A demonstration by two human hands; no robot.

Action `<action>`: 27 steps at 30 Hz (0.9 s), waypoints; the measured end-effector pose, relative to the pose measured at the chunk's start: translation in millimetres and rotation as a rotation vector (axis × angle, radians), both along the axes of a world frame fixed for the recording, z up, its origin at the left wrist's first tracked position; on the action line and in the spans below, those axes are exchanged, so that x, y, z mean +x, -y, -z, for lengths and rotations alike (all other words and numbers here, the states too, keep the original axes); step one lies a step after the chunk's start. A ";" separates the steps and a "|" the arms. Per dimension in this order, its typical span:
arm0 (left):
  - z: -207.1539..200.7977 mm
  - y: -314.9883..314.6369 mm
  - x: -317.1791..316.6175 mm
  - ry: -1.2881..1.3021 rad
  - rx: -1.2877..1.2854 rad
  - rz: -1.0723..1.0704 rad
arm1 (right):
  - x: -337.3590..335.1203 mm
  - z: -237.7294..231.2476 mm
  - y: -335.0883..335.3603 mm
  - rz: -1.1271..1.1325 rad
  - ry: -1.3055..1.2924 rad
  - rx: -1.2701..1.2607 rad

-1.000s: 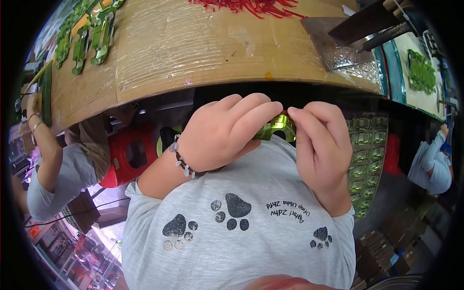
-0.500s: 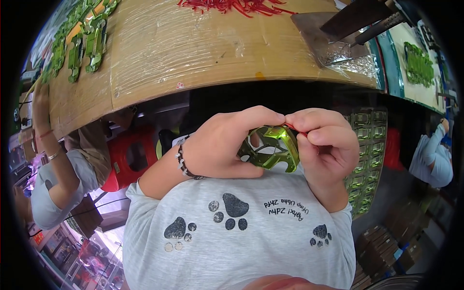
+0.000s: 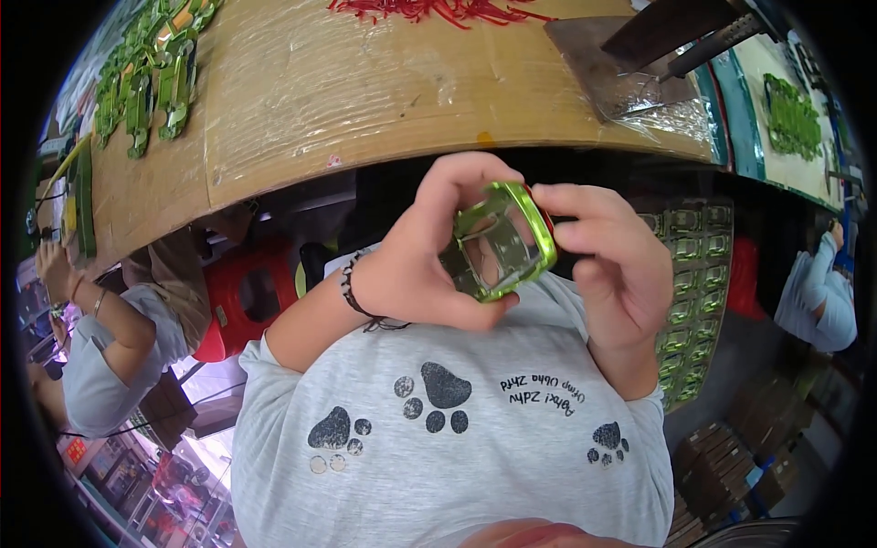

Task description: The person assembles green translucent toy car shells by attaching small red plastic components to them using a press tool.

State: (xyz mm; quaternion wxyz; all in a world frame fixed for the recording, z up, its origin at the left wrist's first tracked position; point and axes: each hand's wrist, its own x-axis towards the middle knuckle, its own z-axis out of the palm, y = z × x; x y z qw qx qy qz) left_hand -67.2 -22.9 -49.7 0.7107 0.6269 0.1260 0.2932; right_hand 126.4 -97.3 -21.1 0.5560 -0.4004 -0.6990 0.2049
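Observation:
Over my lap, my left hand [image 3: 416, 251] grips a shiny green toy car body shell [image 3: 541, 239], its fingers and thumb wrapped round the sides. The shell is tilted, with its open hollow inside showing. A thin red strip [image 3: 549, 222] lies along the shell's right end. My right hand [image 3: 617, 260] is closed at that end; its index and middle fingertips press on the strip and the edge, while its thumb is curled in below. Part of the strip is hidden by these fingers.
Red strips [image 3: 438, 9] lie heaped on the table [image 3: 365, 100]. Green shells [image 3: 174, 87] pile at its left. A metal plate with a dark tool [image 3: 671, 41] stands at the right. A tray of green parts [image 3: 699, 301] sits beside me; co-workers [image 3: 119, 356] [image 3: 818, 301] sit on both sides.
Both hands have turned the shell so its hollow side shows and raised it slightly. My right thumb has come away from the strip. At left, the co-worker's arm has drawn back from the green pile.

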 end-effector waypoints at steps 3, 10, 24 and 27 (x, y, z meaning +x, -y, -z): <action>-6.7 -5.5 7.3 -0.066 -0.018 0.101 | -5.3 5.5 5.5 -0.022 -0.191 -0.196; -17.9 -5.7 42.9 -0.216 -0.169 0.113 | -4.3 34.6 12.7 0.031 -0.869 -0.381; -52.8 -45.6 88.8 0.079 -0.877 0.333 | 39.2 5.8 -6.8 0.081 -1.090 -0.564; -55.6 -51.3 97.9 0.103 -0.857 0.304 | 42.8 1.0 -16.5 0.074 -1.166 -0.539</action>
